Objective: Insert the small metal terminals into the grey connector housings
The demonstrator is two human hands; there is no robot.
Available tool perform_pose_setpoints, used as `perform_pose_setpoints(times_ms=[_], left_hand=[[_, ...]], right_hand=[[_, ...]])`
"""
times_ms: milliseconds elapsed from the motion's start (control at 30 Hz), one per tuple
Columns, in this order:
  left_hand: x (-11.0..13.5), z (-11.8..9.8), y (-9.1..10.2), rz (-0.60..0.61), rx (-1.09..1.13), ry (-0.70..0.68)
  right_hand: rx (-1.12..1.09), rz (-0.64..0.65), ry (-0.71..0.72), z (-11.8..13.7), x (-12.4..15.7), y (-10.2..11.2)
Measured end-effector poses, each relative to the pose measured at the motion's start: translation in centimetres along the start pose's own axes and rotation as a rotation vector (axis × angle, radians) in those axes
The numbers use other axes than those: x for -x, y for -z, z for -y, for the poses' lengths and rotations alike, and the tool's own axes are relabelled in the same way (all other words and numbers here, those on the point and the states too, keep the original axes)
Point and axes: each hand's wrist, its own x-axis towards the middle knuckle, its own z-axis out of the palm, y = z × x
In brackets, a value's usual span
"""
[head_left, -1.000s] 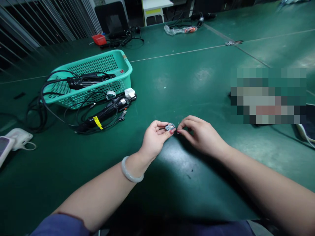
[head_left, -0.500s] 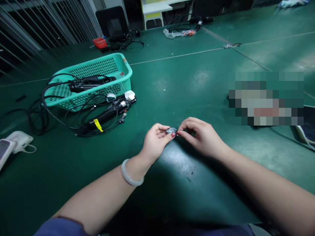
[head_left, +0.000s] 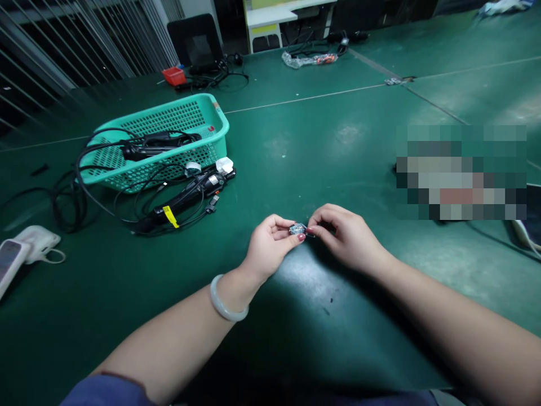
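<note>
Pinched between the thumb and fingers of my left hand (head_left: 268, 245) is a small silvery-grey part (head_left: 297, 229), possibly a circuit piece; its exact kind is too small to tell. My right hand (head_left: 340, 228) is closed in a pinch at the part's right edge. A thin sliver shows by the right fingertips, but I cannot make out what they grip. Both hands are just above the green tabletop (head_left: 270, 299). Dark specks (head_left: 332, 300) lie on the table below them.
To the left stands a turquoise basket (head_left: 220, 127) holding black cabled devices. Before it lies a black handheld device (head_left: 186, 200) with a yellow tag and cables. A white phone-like item (head_left: 38, 242) is at far left. A pixelated patch covers something at right.
The silvery part has tilted slightly between the fingers, showing more of its face. Both hands stay nearly in place; the whole view has shifted a little.
</note>
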Motion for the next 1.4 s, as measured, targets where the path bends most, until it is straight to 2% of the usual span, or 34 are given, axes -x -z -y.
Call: perform_pose_setpoints(times_ms=[267, 600, 733, 833, 933, 1400], left_hand=[[-0.2, 0.1, 0.2, 0.019, 0.038, -0.001], [-0.3, 0.1, 0.3, 0.009, 0.075, -0.012], [-0.2, 0.1, 0.2, 0.016, 0.067, -0.002], [-0.1, 0.1, 0.1, 0.027, 0.028, 0.005], [0.0, 0.2, 0.1, 0.04, -0.024, 0.005], [-0.1, 0.2, 0.2, 0.011, -0.003, -0.006]], right_hand=[[0.011, -0.124, 0.135, 0.1, 0.2, -0.7], [0.135, -0.125, 0.261, 0.2, 0.3, -0.4], [0.065, -0.164, 0.201, 0.2, 0.2, -0.2], [0.047, -0.115, 0.185, 0.1, 0.1, 0.0], [0.109, -0.079, 0.236, -0.1, 0.1, 0.2], [0.378, -0.123, 0.423, 0.3, 0.4, 0.2]])
